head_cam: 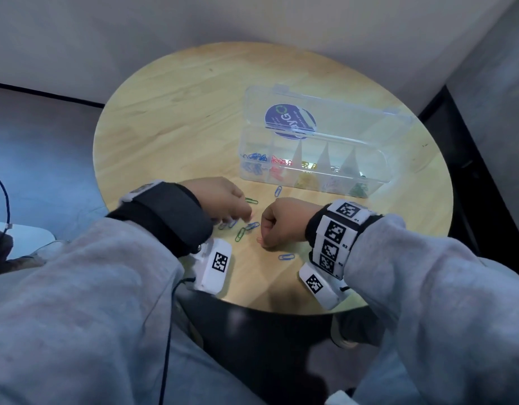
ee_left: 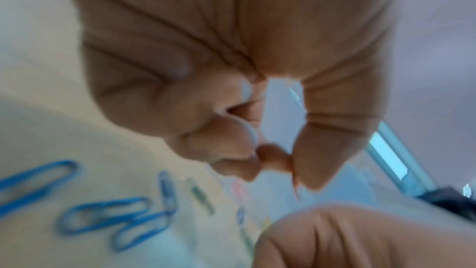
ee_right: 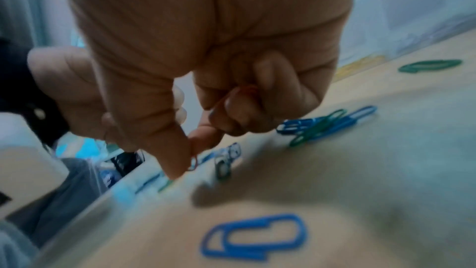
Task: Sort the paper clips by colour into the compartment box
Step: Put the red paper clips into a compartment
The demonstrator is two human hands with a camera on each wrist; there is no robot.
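1. My right hand (ee_right: pixel 206 80): narrow grip, thumb and forefinger pinching a red clip (ee_right: pixel 193 162) low over the surface (head_cam: pixel 176 118); another red clip (ee_right: pixel 242 93) sits under my curled fingers.
2. My left hand (head_cam: pixel 223 200): fingertips pinched; contents unclear.
3. The compartment box (head_cam: pixel 311 171) lies ahead and to the right, long axis crosswise; my right hand is nearer.
4. Loose clips visible: about four blue, three green.

Left hand (ee_left: pixel 231 68) pinch blurred, contents unclear; clips in the far compartment box (head_cam: pixel 311 159) indistinct.
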